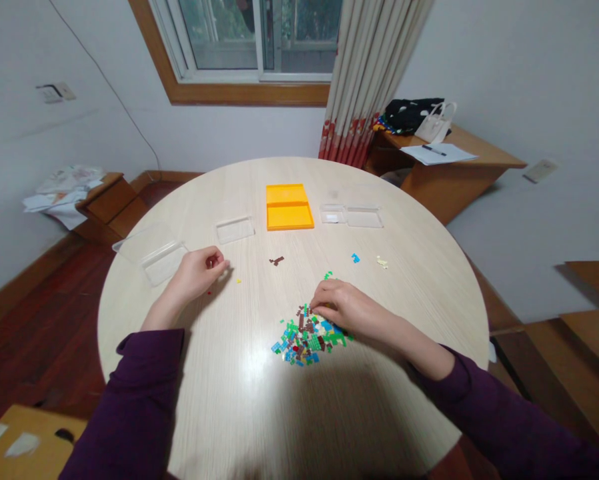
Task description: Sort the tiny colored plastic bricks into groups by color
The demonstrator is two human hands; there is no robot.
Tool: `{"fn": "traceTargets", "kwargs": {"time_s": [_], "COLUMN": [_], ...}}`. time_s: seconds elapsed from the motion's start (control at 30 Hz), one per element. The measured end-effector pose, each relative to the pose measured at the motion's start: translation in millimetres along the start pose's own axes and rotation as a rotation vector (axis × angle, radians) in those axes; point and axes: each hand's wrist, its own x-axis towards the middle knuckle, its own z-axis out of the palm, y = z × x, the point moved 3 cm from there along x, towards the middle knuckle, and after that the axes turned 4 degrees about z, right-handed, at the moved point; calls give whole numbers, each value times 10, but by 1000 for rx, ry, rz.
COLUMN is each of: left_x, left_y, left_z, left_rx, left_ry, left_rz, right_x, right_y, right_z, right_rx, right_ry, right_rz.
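A heap of small building bricks [304, 340] in green, blue, brown, white and red lies on the round table. My right hand [347, 305] is at the heap's upper right edge, with its fingers bent and closed down onto the bricks; what its fingertips hold is hidden. Farther left, my left hand [199, 270] is curled with thumb and fingers together, and anything in it is too small to name. Close to it are a yellow brick [238, 281] and a red brick [209, 293]. Small groups of brown bricks [277, 261], blue bricks [355, 258] and cream bricks [382, 263] lie apart beyond the heap.
An open orange case [289, 217] stands at the table's far middle. Clear plastic boxes sit around it: one box [235, 231] to its left, an open box [363, 217] to its right, and another open box [162, 265] beside my left forearm.
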Motion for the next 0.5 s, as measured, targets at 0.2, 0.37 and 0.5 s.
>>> {"fn": "traceTargets", "kwargs": {"time_s": [0.2,0.37,0.5], "left_x": [2,3,2], "left_y": [-3,-15,-17], "left_z": [-3,-1,2], "left_rx": [10,19,15], "left_ry": [6,6,13], "left_rz": [5,26,25], "right_x": [14,38,36], "right_y": [6,-10,-43], "right_z": [31,75,19], "right_rx": [20,32,49], "right_ry": [11,-14,18], "right_rz": [3,-9,56]}}
